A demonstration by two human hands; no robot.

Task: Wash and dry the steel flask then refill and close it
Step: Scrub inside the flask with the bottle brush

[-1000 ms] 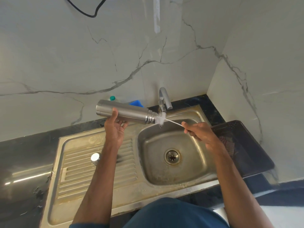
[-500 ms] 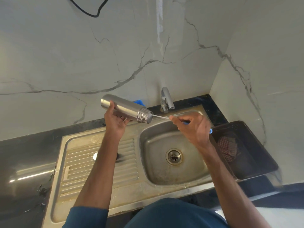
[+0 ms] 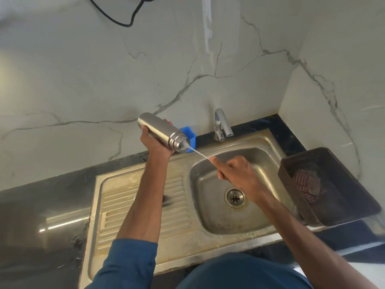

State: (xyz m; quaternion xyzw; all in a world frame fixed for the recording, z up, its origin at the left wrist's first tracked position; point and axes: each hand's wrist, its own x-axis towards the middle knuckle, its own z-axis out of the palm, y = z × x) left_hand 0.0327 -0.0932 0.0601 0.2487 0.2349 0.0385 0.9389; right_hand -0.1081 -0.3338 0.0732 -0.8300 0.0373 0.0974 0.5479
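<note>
- Head view: the left hand point(image 3: 154, 142) has its fingers wrapped round the body of the steel flask point(image 3: 160, 130). It holds the flask in the air over the back edge of the counter point(image 3: 41, 205), just left of the tap point(image 3: 221, 126).
- The flask lies nearly level with its open mouth turned toward the sink point(image 3: 208, 215), probably so the tool runs straight in and drips fall into the basin.
- The right hand point(image 3: 235, 174) is closed round the handle of a bottle brush. Its thin stem point(image 3: 201, 153) goes into the flask mouth, so this looks like scrubbing the inside.
- A blue holder point(image 3: 190, 135) sits behind the flask mouth, against the wall.
- Hidden: the brush head is inside the flask and the handle is buried in the right fingers.
- No cap shows; the left forearm covers part of the drainboard point(image 3: 129, 209).
- No water can be seen running from the tap.
- At the right edge, a dark basket point(image 3: 341, 184) holds a checked cloth point(image 3: 306, 182), blurred; it may be meant for drying.
</note>
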